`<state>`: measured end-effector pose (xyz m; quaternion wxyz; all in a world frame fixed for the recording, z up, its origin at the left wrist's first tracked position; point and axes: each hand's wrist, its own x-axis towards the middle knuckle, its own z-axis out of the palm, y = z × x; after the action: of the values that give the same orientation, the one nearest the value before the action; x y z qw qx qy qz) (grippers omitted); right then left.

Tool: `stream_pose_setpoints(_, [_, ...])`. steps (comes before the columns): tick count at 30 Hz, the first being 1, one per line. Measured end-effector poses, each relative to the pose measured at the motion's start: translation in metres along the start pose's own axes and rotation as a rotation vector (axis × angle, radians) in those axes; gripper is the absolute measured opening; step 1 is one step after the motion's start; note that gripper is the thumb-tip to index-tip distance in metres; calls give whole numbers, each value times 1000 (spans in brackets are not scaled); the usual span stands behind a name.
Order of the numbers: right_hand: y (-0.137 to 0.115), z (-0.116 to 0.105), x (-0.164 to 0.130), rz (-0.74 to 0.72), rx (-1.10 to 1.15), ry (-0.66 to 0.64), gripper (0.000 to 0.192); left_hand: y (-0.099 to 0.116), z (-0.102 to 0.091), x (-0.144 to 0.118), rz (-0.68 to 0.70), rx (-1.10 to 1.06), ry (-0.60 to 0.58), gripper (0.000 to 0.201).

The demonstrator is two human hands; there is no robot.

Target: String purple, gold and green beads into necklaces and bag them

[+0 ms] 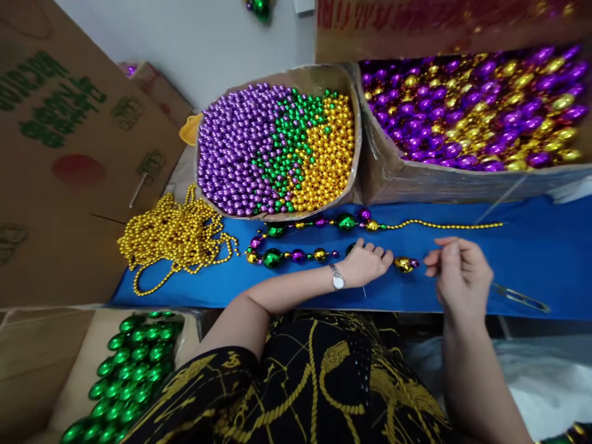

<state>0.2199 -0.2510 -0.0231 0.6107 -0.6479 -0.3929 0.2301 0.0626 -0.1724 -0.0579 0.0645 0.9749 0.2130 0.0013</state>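
Observation:
On the blue table cover lies a bead strand (298,255) of green, purple and gold beads, bent in a U. My left hand (369,264), with a watch (338,279) at its wrist, is closed over the strand's near row. Past its fingers a large gold bead (403,264) and small purple beads stick out to the right. My right hand (464,271) is apart from these beads, thumb and fingers pinched together; whatever is between the fingertips is too small to make out. From the strand's far row a thin gold bead chain (439,223) runs right.
A box (277,217) of small purple, green and gold beads stands behind the strand. Right of it is a bigger box (416,179) of oval beads. Gold chains (176,237) are heaped left. A slim metal tool (522,298) lies right. Green beads (134,364) sit lower left.

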Motion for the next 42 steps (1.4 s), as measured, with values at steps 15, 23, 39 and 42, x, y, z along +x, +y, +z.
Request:
stream_pose_setpoints(15, [38, -24, 38, 176, 281, 287, 31, -55, 9, -98, 53, 152, 69, 49])
stream_pose_setpoints(23, [23, -7, 27, 118, 389, 245, 36, -65, -16, -92, -72, -86, 201, 47])
stream_pose_setpoints(39, [-1, -6, 6, -99, 254, 180, 31, -115, -129, -149, -549, -183, 940, 29])
stream_pose_setpoints(42, [2, -6, 5, -134, 211, 203, 32, -155, -133, -230, -841, 7, 1045, 30])
